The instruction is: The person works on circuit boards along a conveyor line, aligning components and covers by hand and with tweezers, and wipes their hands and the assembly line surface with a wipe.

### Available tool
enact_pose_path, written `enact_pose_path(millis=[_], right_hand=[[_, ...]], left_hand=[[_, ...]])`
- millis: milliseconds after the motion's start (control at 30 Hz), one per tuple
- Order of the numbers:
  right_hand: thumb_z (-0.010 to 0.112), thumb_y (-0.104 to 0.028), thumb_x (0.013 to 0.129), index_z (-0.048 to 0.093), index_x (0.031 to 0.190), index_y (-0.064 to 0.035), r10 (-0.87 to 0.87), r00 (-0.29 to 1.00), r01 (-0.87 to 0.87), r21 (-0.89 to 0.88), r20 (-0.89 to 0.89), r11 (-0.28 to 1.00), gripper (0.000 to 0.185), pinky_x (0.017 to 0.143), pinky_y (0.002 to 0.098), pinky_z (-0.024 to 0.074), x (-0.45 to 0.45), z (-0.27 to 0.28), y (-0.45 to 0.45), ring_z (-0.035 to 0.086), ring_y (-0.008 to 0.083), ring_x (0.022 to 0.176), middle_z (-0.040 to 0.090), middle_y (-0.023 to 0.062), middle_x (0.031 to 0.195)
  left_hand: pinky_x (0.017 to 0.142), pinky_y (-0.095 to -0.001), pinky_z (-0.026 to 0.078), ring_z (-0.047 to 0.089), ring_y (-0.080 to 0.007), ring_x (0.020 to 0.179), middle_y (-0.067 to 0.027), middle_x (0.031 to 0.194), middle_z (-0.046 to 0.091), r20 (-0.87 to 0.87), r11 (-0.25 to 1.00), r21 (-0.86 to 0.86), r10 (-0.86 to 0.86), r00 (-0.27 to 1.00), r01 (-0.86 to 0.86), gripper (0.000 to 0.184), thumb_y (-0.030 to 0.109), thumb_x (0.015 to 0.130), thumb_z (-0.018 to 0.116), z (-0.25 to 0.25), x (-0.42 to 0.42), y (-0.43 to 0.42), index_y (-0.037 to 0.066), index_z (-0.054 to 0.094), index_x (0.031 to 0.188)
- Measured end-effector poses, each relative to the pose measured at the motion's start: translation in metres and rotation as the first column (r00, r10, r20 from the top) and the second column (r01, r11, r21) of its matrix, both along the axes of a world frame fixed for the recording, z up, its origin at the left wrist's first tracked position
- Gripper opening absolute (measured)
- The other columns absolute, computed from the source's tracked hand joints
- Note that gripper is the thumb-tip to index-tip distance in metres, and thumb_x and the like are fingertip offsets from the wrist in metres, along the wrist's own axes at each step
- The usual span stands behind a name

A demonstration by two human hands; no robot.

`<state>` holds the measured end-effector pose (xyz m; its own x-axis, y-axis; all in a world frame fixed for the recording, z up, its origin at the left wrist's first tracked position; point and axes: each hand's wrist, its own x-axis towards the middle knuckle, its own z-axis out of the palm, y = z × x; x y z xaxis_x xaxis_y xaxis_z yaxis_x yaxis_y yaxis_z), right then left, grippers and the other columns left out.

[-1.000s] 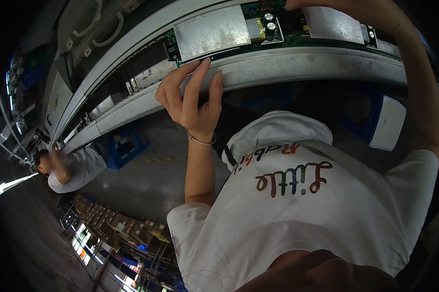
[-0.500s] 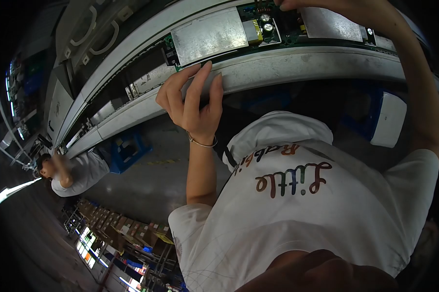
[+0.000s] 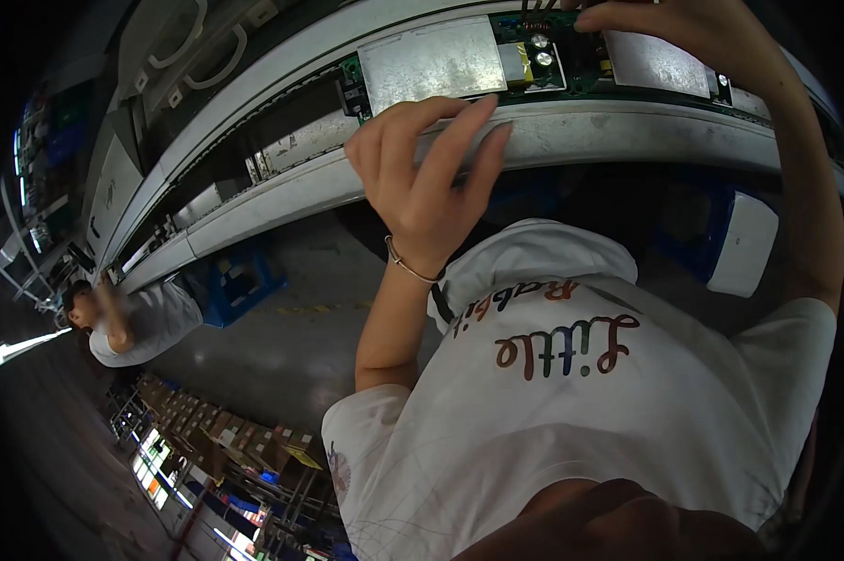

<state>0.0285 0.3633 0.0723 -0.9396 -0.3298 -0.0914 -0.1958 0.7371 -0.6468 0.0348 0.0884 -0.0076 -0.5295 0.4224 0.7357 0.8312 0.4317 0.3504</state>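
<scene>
A green circuit board [image 3: 581, 82] with flat silver metal plates [image 3: 433, 64] lies in the conveyor track at the top of the view. Round silver-topped capacitors [image 3: 541, 49] and a yellow-taped part [image 3: 515, 64] sit between the plates. My left hand [image 3: 431, 168] is at the near rail [image 3: 618, 126], just below the left plate, its fingers bent and apart with nothing visible in them. My right hand [image 3: 665, 23] reaches over the board near the capacitors. Its thumb tip shows, while the other fingers are mostly cut off by the top edge.
The conveyor track runs off to the far left, where another person [image 3: 151, 323] in a white top sits by a blue stool [image 3: 239, 285]. A blue and white stool [image 3: 744, 243] stands at right. Stacked cardboard boxes [image 3: 216, 425] line the lower left.
The board has shifted to the right along the track. My left hand has moved right along the near rail, and my right hand has also shifted slightly right.
</scene>
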Motion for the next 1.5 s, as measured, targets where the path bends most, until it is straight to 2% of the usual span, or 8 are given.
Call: enact_pose_path(millis=[233,300,333,400,667,1033,1133,1500], right_hand=[[0.059,0.000,0.084,0.064,0.098,0.0014,-0.003,1.000,0.003,0.007,0.009,1.000,0.015,0.075,0.0252,0.0494,0.001,0.001,0.001,0.062,0.0156,0.083,0.065,0.0100,0.093],[0.059,0.000,0.084,0.063,0.098,0.0014,-0.005,1.000,0.004,0.008,0.006,1.000,0.015,0.075,0.0252,0.0494,0.001,0.001,0.003,0.062,0.0156,0.082,0.065,0.0100,0.093],[0.059,0.000,0.084,0.063,0.098,0.0014,-0.004,1.000,0.004,0.010,0.006,1.000,0.015,0.075,0.0252,0.0494,0.002,0.001,0.003,0.062,0.0156,0.082,0.065,0.0100,0.093],[0.059,-0.001,0.084,0.063,0.098,0.0014,-0.006,1.000,0.006,0.007,0.008,1.000,0.015,0.075,0.0252,0.0494,0.002,0.002,0.004,0.062,0.0156,0.082,0.065,0.0100,0.093],[0.058,-0.001,0.085,0.063,0.098,0.0014,-0.014,1.000,0.014,0.002,0.011,1.000,0.015,0.075,0.0252,0.0493,0.002,0.001,0.009,0.061,0.0156,0.082,0.065,0.0102,0.093],[0.057,-0.001,0.085,0.063,0.099,0.0013,-0.025,1.000,0.025,-0.001,0.006,1.000,0.015,0.074,0.0252,0.0492,0.004,-0.001,0.012,0.061,0.0155,0.081,0.064,0.0104,0.093],[0.057,-0.002,0.085,0.063,0.099,0.0013,-0.030,1.000,0.030,-0.003,0.007,1.000,0.015,0.074,0.0252,0.0492,0.005,-0.001,0.013,0.061,0.0155,0.081,0.064,0.0104,0.093],[0.056,-0.002,0.086,0.063,0.099,0.0013,-0.036,0.999,0.036,-0.007,-0.001,0.999,0.015,0.074,0.0252,0.0491,0.008,-0.002,0.014,0.061,0.0155,0.080,0.064,0.0106,0.093]], left_hand=[[0.076,-0.0323,0.033,0.047,-0.0181,0.084,0.0003,0.089,0.056,-0.006,0.988,-0.143,-0.050,0.999,0.049,0.031,0.025,0.069,0.076,0.004,0.009,0.045,0.019,0.070,0.098],[0.080,-0.0355,0.031,0.044,-0.0199,0.087,-0.0015,0.092,0.053,-0.035,0.977,-0.211,-0.030,0.999,0.022,0.035,0.034,0.070,0.074,0.003,0.010,0.056,0.019,0.069,0.100],[0.080,-0.0355,0.031,0.044,-0.0199,0.087,-0.0015,0.092,0.053,-0.035,0.977,-0.211,-0.030,0.999,0.022,0.035,0.034,0.070,0.074,0.001,0.010,0.061,0.019,0.069,0.100],[0.084,-0.0377,0.031,0.046,-0.0212,0.089,-0.0051,0.093,0.050,-0.050,0.978,-0.208,-0.044,0.998,0.032,0.044,0.036,0.063,0.076,0.001,0.008,0.069,0.011,0.066,0.098],[0.087,-0.0385,0.030,0.045,-0.0218,0.091,-0.0057,0.092,0.049,-0.123,0.972,-0.228,0.033,0.992,-0.060,0.050,0.042,0.062,0.076,0.011,0.009,0.080,0.009,0.066,0.097],[0.088,-0.0381,0.029,0.045,-0.0190,0.091,-0.0033,0.090,0.049,-0.199,0.950,-0.299,0.029,0.979,-0.089,0.045,0.042,0.064,0.074,0.017,0.006,0.078,0.013,0.066,0.096],[0.088,-0.0378,0.029,0.045,-0.0190,0.091,-0.0032,0.090,0.049,-0.157,0.934,-0.349,0.021,0.987,-0.076,0.043,0.042,0.064,0.074,0.015,0.006,0.079,0.013,0.066,0.095],[0.089,-0.0375,0.029,0.046,-0.0188,0.092,-0.0027,0.090,0.050,-0.168,0.959,-0.280,0.003,0.986,-0.050,0.040,0.040,0.065,0.073,0.016,0.005,0.080,0.013,0.066,0.094]])
